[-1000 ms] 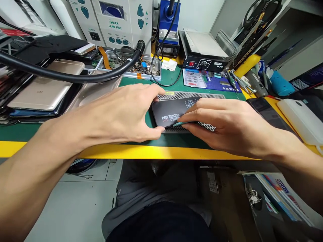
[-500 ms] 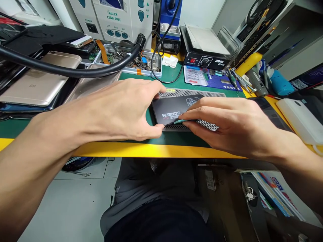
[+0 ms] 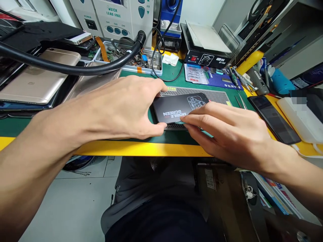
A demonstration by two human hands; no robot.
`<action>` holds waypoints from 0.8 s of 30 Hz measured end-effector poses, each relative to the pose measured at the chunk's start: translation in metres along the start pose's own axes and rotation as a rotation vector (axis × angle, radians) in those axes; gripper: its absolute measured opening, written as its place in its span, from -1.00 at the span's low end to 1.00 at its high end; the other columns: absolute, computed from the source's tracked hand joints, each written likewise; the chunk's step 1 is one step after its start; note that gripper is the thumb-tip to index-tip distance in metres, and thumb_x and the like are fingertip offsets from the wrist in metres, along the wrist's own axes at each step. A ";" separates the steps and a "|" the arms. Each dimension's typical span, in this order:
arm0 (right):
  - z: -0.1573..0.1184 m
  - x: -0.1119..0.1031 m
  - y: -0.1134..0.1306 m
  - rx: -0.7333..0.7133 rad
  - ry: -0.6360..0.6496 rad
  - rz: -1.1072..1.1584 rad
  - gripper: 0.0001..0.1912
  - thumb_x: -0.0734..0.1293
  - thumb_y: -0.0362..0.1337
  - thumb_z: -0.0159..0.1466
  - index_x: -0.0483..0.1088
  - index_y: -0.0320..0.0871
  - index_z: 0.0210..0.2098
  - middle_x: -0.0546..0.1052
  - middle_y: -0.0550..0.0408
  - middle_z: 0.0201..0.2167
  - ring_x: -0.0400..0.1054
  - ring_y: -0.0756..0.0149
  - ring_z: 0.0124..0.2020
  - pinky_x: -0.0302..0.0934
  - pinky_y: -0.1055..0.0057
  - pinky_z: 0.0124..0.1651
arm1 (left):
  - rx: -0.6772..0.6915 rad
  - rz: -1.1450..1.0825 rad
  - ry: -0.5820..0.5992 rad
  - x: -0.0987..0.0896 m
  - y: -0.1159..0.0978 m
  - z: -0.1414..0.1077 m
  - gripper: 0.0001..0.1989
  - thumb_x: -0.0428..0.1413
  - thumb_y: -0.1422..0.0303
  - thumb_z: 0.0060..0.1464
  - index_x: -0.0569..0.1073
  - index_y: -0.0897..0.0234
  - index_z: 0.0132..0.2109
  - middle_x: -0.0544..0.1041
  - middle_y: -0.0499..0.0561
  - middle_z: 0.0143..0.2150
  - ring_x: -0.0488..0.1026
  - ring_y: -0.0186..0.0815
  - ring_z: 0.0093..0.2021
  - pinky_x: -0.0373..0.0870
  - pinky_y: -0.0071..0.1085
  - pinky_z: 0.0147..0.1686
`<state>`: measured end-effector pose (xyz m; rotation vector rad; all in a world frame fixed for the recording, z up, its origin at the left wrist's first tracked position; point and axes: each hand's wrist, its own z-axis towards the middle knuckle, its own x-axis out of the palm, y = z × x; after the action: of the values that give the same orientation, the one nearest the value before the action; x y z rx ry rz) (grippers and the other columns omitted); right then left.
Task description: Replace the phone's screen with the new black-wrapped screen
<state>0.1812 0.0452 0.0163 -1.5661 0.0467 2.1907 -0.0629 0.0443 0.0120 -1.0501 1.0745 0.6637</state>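
Note:
A black phone-shaped slab point(image 3: 171, 107) printed "MOBILE SCREEN" lies on a perforated metal plate point(image 3: 214, 95). My left hand point(image 3: 126, 107) grips its left end, thumb at the near corner and fingers at the far edge. At the slab's near long edge, my right hand point(image 3: 227, 131) pinches a thin teal pry tool point(image 3: 207, 133), mostly hidden by the fingers. The tool's teal tip shows just under that edge, but I cannot tell how far in it reaches.
Stacked phones point(image 3: 37, 80) lie at left beneath a thick black hose point(image 3: 83, 69). Behind are a parts tray point(image 3: 157, 69), a soldering station point(image 3: 121, 20) and a heating plate unit point(image 3: 207, 58). Tweezers point(image 3: 242, 101), a black phone point(image 3: 275, 117) and a white case point(image 3: 300, 121) lie at right.
My right hand has shifted slightly right and down and turned, showing more of the slab's print and the phone at right. My left hand keeps its grip.

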 end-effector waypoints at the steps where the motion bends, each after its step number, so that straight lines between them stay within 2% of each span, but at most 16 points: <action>1: -0.002 0.001 0.001 -0.006 -0.008 -0.003 -0.86 0.36 -0.44 0.32 0.50 -0.32 -0.13 0.58 -0.06 -0.36 0.41 0.25 -0.41 0.25 0.31 -0.40 | 0.040 0.032 -0.016 0.001 0.001 -0.001 -0.33 0.22 0.04 -0.09 0.43 0.21 0.16 0.56 0.08 0.01 0.52 0.05 -0.02 0.40 0.02 0.06; 3: -0.005 0.004 0.002 -0.014 -0.010 0.024 -0.80 0.37 -0.49 0.29 0.49 -0.37 -0.08 0.59 -0.10 -0.33 0.42 0.21 -0.38 0.29 0.29 -0.36 | 0.125 0.124 -0.023 0.002 0.002 -0.002 -0.34 0.17 0.03 -0.01 0.39 0.22 0.19 0.56 0.11 0.03 0.53 0.03 -0.04 0.44 -0.03 -0.01; 6: -0.010 0.007 0.005 -0.024 -0.008 0.102 -0.72 0.37 -0.55 0.25 0.47 -0.44 -0.03 0.60 -0.20 -0.27 0.47 0.12 -0.27 0.39 0.20 -0.23 | 0.134 0.148 -0.037 0.003 0.003 -0.005 -0.42 0.14 0.00 0.03 0.41 0.17 0.14 0.56 0.08 0.01 0.54 -0.03 -0.10 0.48 -0.13 -0.14; 10: -0.016 0.008 0.008 -0.034 -0.060 0.141 -0.64 0.35 -0.62 0.21 0.43 -0.49 0.02 0.59 -0.26 -0.24 0.48 0.05 -0.20 0.43 0.09 -0.10 | 0.132 0.131 -0.059 0.005 0.003 -0.008 -0.36 0.13 0.03 0.05 0.33 0.17 0.24 0.54 0.11 0.07 0.51 0.00 0.02 0.47 -0.11 -0.04; 15: -0.015 0.005 0.011 0.035 -0.009 0.214 -0.59 0.30 -0.62 0.23 0.40 -0.48 0.08 0.59 -0.29 -0.19 0.47 -0.01 -0.12 0.44 0.08 -0.12 | 0.152 0.120 -0.066 0.007 0.002 -0.007 -0.39 0.12 0.11 0.06 0.34 0.23 0.23 0.53 0.15 0.08 0.48 0.02 0.08 0.43 -0.09 0.04; 21: -0.005 -0.003 0.011 0.001 0.012 0.252 -0.63 0.27 -0.67 0.21 0.41 -0.55 0.01 0.58 -0.32 -0.23 0.47 -0.05 -0.12 0.44 0.04 -0.10 | 0.145 0.103 -0.055 0.006 0.002 -0.007 -0.42 0.12 0.16 0.05 0.35 0.19 0.22 0.54 0.12 0.03 0.48 0.01 0.03 0.43 -0.09 -0.01; 24: -0.003 -0.005 0.011 0.001 0.042 0.255 -0.64 0.26 -0.67 0.22 0.39 -0.54 0.02 0.58 -0.35 -0.22 0.46 -0.06 -0.12 0.43 0.02 -0.12 | 0.148 0.099 -0.039 0.006 0.002 -0.007 -0.54 0.10 0.19 0.05 0.41 0.16 0.11 0.55 0.09 -0.04 0.48 0.01 -0.02 0.42 -0.08 -0.08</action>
<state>0.1815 0.0330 0.0172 -1.6847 0.2751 2.3471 -0.0653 0.0388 0.0053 -0.8577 1.1297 0.6705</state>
